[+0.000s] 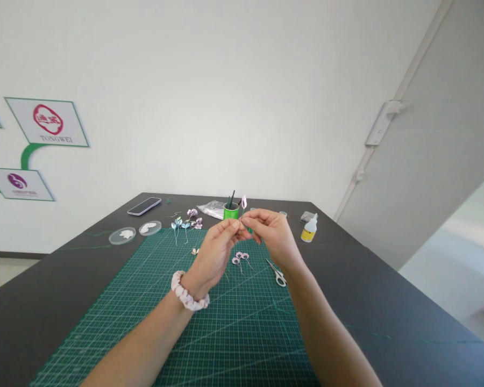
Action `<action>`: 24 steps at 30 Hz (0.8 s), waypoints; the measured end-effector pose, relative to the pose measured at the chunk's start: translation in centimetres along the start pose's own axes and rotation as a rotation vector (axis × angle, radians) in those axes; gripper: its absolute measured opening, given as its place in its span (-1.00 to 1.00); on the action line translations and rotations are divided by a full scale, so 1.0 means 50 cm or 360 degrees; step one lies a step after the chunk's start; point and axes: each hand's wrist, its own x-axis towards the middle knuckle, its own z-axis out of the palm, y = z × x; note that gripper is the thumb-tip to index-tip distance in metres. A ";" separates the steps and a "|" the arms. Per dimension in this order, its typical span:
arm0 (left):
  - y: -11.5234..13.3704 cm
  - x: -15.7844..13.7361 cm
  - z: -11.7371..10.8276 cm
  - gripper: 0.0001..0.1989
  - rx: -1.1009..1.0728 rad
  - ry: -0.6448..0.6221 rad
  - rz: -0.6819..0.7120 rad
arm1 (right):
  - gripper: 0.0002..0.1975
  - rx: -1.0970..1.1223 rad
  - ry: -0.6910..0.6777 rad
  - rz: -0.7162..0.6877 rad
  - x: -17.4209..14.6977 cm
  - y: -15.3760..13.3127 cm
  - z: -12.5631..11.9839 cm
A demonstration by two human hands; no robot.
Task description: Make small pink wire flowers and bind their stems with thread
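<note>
1. A small pink petal on a thin wire stem (243, 204) is held upright above the far part of the green gridded cutting mat (137, 301), just in front of the green cylindrical pot of dark sticks (231, 209), with its stem running down into the meeting fingertips of both hands.
2. The left hand (215, 252), a pale pink fabric scrunchie (186, 293) worn at its wrist, is seen closed to a pinch, thumb and forefinger pressed together on the stem's lower part.
3. The right hand (272, 234) is likewise drawn into a pinch against the left, its fingertips closed on the same stem just below the petal; the other fingers are curled.
4. Below the hands, small pink wire petals (240, 258) and white-handled scissors (277, 273) are laid on the mat; pale blue and lilac wire flowers (185, 221) lie further left.
5. On the black worktop (387, 301) a white glue bottle with a yellow label (308, 229) is stood to the right; its print is too small to be read. Two clear round dishes (135, 232) and a dark smartphone (144, 206) are set at the left.
6. "TONGWEI" is read on a white wall sign with a red emblem (48, 122); the purple-marked sign beneath cannot be read.
</note>
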 end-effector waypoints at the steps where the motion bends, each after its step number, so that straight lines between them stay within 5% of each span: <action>1: 0.000 0.000 0.000 -0.79 -0.0010 -0.0014 -0.0006 | -0.86 0.0008 -0.0001 0.0004 0.000 0.000 0.000; 24: -0.005 0.001 0.001 -0.76 -0.0133 -0.0054 0.0013 | -0.86 0.0058 -0.0033 -0.0012 0.000 -0.003 0.004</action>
